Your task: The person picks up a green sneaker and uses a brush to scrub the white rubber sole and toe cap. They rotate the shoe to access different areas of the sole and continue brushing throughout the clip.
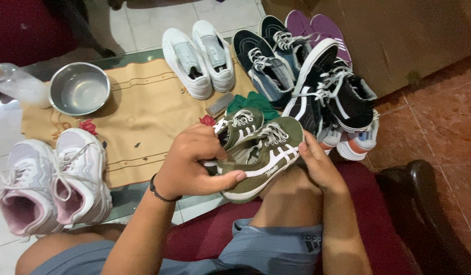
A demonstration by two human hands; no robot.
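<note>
We're holding a green sneaker point(263, 155) with white stripes over our knee, and both hands are gripping it. Our left hand point(192, 163) is wrapping around the heel end, fingers curling over the collar and thumb lying along the sole edge. Our right hand point(317, 163) is cupping the toe side from underneath, so the shoe is sitting right between the two. A second green sneaker point(240, 125) is resting just behind it, touching the first one. On the worktop point(144, 109) a tan cloth is lying under a white pair point(200, 56), a steel bowl point(79, 87), a small brush point(219, 104) and a pink-lined pair point(52, 181) near our left knee. Black sneakers point(329, 91) are piling up to the right, close to our right hand.
</note>
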